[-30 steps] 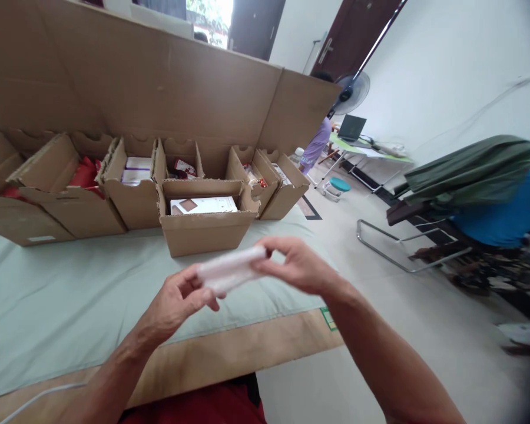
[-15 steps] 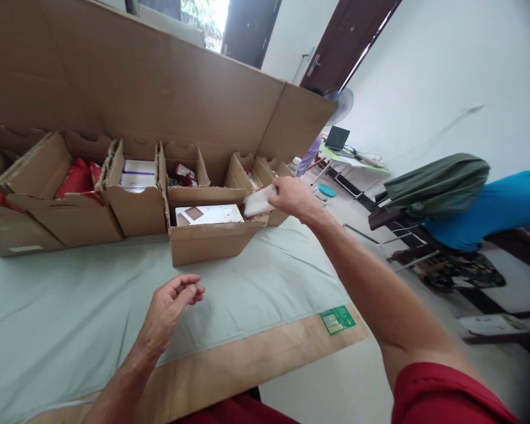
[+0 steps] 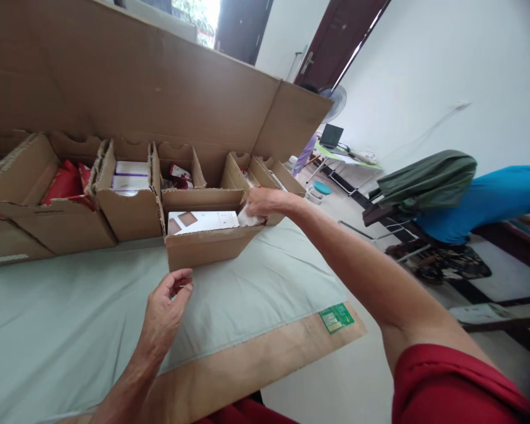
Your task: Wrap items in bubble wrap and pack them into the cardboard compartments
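Note:
My right hand (image 3: 264, 202) grips a whitish wrapped packet (image 3: 248, 219), its contents unclear, at the right end of a small open cardboard box (image 3: 209, 247). The packet is partly inside that box, and my fingers hide some of it. Beside it in the same box lies a white carton (image 3: 212, 220) with brown square patches. My left hand (image 3: 165, 303) is just in front of the box over the pale cloth, fingers bent and thumb apart, with nothing in it.
Several cardboard bins stand in a row behind, holding red packets (image 3: 66, 182) and white-and-purple boxes (image 3: 131, 175). A tall cardboard panel (image 3: 159, 88) rises at their back. A green card (image 3: 337, 318) lies on the table's wooden edge. A person in blue (image 3: 499, 200) is at right.
My right hand has moved down and left, lowering the packet into the right end of the small box. My left hand has shifted slightly left. The whole view has shifted a little.

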The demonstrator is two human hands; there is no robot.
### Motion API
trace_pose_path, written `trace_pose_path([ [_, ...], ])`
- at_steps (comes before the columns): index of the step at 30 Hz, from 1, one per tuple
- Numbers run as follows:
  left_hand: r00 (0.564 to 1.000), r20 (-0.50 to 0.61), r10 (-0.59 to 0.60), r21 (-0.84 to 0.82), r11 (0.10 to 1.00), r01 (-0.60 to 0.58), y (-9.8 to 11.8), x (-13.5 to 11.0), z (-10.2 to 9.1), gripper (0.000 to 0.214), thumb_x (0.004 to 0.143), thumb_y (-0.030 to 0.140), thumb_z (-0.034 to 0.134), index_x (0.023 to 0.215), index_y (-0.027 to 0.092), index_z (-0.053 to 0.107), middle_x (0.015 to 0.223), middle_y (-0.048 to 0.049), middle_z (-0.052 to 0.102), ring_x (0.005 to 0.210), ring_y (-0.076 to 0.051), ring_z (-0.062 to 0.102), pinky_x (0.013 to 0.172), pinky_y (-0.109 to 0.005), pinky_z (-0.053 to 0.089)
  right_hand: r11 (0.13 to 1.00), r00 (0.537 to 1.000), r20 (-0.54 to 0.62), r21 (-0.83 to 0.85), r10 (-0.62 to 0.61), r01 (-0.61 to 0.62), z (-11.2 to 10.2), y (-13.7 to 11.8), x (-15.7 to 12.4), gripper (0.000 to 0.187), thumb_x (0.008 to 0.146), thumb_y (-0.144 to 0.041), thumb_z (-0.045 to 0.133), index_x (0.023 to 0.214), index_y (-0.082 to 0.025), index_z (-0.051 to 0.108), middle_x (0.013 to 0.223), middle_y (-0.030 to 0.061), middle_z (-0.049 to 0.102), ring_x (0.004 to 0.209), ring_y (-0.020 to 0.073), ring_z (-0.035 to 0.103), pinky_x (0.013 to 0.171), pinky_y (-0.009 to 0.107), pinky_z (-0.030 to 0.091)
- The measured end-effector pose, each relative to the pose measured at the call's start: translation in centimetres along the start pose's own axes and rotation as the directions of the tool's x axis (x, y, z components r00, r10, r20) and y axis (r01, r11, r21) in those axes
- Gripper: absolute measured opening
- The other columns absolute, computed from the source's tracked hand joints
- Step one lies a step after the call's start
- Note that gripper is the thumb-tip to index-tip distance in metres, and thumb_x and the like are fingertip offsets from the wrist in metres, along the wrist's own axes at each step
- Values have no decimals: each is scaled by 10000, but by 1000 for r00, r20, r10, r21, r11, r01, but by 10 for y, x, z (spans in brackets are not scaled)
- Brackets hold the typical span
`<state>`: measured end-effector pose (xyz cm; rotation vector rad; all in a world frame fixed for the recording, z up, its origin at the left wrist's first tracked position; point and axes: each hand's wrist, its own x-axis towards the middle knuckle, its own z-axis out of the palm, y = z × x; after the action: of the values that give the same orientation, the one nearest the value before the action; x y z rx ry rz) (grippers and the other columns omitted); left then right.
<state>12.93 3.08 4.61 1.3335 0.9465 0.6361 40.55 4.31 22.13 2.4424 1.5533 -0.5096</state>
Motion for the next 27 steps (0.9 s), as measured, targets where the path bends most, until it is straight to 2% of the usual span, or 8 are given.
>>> trace_pose_path([
  [6,999,18,45,46,998,-46,-7,2,3,482,782,517,683,1129,183,694,1075,-101,731,996,-237,683,870,-368,531,995,995,82,-89,56,-49,6,-6,8,96,728,-102,718,787,-51,774,641,108,732,682,225,703,616,284,520],
  [10,984,-122,132,166,980,-111,4,4,3,512,808,495,642,1234,211,646,1233,-120,661,1047,-265,657,813,-373,539,998,994,96,-34,54,-51,7,-7,5,167,801,-129,649,882,-54,774,663,86,731,558,174,655,564,276,532],
  [12,946,-204,252,282,941,-189,12,6,5,557,811,466,633,1311,223,595,1287,-127,610,1106,-294,620,849,-419,545,998,992,111,-18,59,-58,6,-6,2,190,836,-120,602,893,-55,771,661,81,725,516,153,626,547,271,530],
  [15,858,-226,462,427,839,-339,21,10,8,585,824,420,630,1360,204,536,1250,-129,575,1171,-314,562,1007,-518,496,998,991,118,-21,63,-61,9,-6,5,178,833,-107,614,897,-51,770,631,82,709,517,159,617,537,268,519],
  [18,797,-265,543,482,790,-379,23,16,6,596,832,413,643,1368,182,520,1159,-112,550,1124,-299,554,1028,-535,480,998,991,120,-16,62,-61,16,-7,13,186,824,-137,646,924,-43,771,610,88,700,531,189,642,534,282,522],
  [20,799,-293,525,471,806,-357,21,21,4,675,814,422,662,1413,165,485,1157,-114,541,1116,-298,556,1009,-534,493,997,990,125,-10,71,-70,19,-7,16,205,840,-154,631,935,-45,776,606,92,703,541,204,660,540,291,529],
  [23,850,-260,458,416,847,-330,19,28,3,770,783,430,667,1461,140,445,1206,-136,541,1139,-310,566,1011,-548,500,996,989,116,-21,90,-89,20,-8,15,231,848,-169,620,949,-45,786,633,117,727,615,235,707,582,300,544],
  [27,869,-236,436,405,857,-320,19,30,6,728,788,412,636,1439,128,477,1197,-140,557,1128,-302,586,1030,-547,496,994,993,69,-62,97,-93,17,-15,10,280,794,-174,685,999,-10,784,780,200,778,803,297,756,689,322,558],
])
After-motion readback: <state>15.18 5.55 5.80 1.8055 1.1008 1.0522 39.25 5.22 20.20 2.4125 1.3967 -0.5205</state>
